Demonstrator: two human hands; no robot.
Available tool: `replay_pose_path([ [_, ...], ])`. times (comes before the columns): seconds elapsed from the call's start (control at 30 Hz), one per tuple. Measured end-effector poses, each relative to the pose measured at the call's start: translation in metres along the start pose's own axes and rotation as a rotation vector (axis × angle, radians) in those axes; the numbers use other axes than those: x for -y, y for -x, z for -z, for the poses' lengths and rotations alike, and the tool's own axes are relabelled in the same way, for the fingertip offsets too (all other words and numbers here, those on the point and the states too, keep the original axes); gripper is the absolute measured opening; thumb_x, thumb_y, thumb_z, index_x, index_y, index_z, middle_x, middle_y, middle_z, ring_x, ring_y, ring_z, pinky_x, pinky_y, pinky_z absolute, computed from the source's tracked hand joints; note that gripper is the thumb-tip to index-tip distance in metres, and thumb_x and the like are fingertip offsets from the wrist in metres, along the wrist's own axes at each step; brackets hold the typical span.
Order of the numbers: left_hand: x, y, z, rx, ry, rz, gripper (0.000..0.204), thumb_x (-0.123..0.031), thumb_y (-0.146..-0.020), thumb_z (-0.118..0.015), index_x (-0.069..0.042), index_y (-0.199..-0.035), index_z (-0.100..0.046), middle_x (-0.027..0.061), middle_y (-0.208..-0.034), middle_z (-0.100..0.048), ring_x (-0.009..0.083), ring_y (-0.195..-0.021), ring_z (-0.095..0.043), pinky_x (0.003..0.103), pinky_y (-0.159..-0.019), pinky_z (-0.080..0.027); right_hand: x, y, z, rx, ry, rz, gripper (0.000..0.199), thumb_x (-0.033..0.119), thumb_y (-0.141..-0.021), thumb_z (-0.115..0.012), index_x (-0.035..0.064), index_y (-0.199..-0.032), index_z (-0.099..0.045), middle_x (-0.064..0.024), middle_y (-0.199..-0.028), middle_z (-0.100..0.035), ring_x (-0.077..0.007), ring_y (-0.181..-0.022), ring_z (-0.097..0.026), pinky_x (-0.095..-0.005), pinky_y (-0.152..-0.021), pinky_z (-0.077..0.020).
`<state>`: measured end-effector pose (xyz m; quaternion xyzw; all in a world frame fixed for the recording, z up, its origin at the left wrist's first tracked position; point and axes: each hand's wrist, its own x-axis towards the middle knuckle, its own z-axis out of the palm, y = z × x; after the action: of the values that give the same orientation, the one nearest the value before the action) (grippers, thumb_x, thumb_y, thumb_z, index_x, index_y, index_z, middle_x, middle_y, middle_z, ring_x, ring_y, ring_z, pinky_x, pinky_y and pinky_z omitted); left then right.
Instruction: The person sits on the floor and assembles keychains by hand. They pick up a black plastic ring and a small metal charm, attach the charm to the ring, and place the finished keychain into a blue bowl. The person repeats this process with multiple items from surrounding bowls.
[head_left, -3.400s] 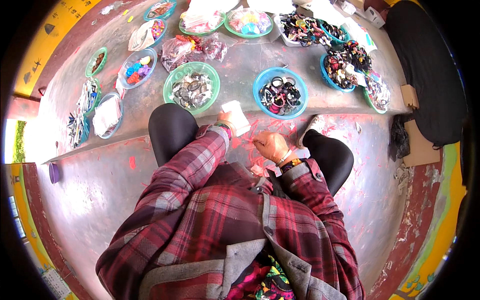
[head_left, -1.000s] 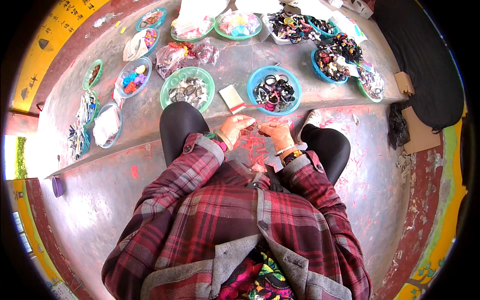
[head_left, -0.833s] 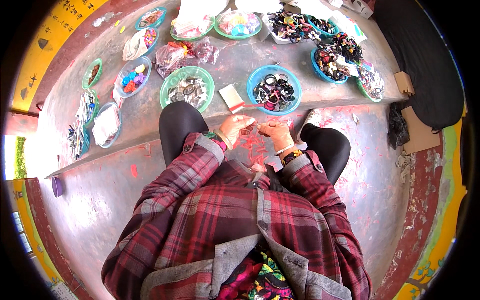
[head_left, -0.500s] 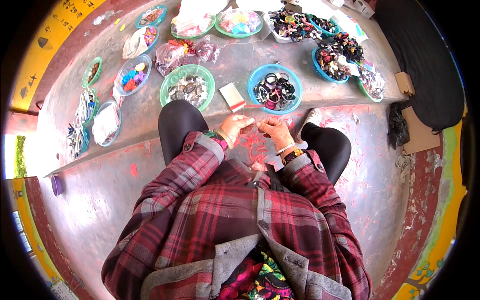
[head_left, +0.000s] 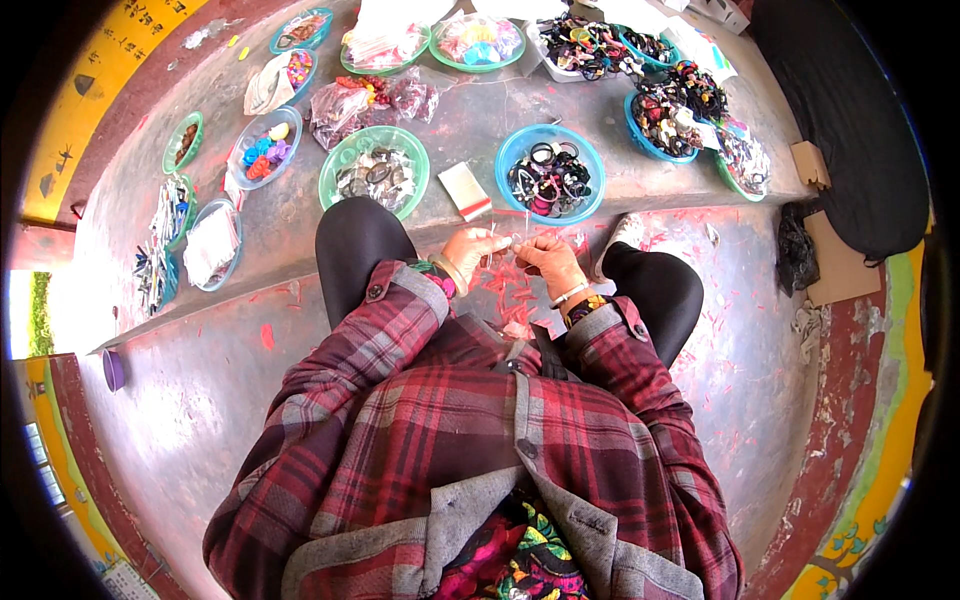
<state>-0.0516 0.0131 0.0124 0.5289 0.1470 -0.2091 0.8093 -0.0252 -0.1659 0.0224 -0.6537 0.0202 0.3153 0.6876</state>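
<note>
In front of my knees, my left hand [head_left: 468, 254] and my right hand [head_left: 550, 266] are held close together, fingers pinched. Between the fingertips is something small, thin and whitish, too small to name, with pale narrow ends standing up from each hand. Just beyond the hands lies a white card-like packet with a red end [head_left: 465, 190] on the ledge. Behind the right hand is a blue basin [head_left: 503, 150] of mostly black hair ties. Past the left hand sits a green basin [head_left: 325, 180] holding clear packets with dark rings.
Red scraps [head_left: 505, 290] litter the floor below my hands. More basins line the ledge, including an oval one with colourful pieces [head_left: 265, 158] and a blue one with dark hair ties [head_left: 640, 135]. A black plastic bag [head_left: 797, 250] and cardboard [head_left: 843, 265] lie right. A purple cup [head_left: 113, 370] stands left.
A red strip seen beyond the fingertips half a second ago no longer shows there. Pale thin ends now stand up from the fingers. Both hands stay in nearly the same place.
</note>
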Motion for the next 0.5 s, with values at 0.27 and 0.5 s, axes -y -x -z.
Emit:
replay_pose_path([
  [0.27, -0.004, 0.001, -0.004, -0.019, 0.055, 0.01, 0.017, -0.019, -0.078, -0.062, -0.005, -0.086, -0.057, 0.0018, -0.077, -0.06, 0.009, -0.065, -0.055, 0.021, -0.058, -0.041, 0.003, 0.005, -0.002, 0.063, -0.123, -0.055, 0.01, 0.015, -0.076, -0.062, 0.0065, -0.073, -0.06, -0.0008, -0.066, -0.058, -0.0089, -0.057, -0.052, -0.0212, -0.057, -0.0412],
  [0.5, -0.01, 0.008, -0.009, 0.063, 0.097, 0.069, 0.015, -0.018, -0.077, -0.062, -0.006, -0.086, -0.057, 0.0008, -0.078, -0.06, 0.0084, -0.065, -0.054, 0.022, -0.06, -0.043, -0.007, -0.005, 0.003, -0.053, -0.148, 0.067, 0.011, 0.011, -0.074, -0.064, 0.0071, -0.066, -0.056, 0.0017, -0.06, -0.054, -0.0068, -0.052, -0.045, -0.0204, -0.051, -0.0344],
])
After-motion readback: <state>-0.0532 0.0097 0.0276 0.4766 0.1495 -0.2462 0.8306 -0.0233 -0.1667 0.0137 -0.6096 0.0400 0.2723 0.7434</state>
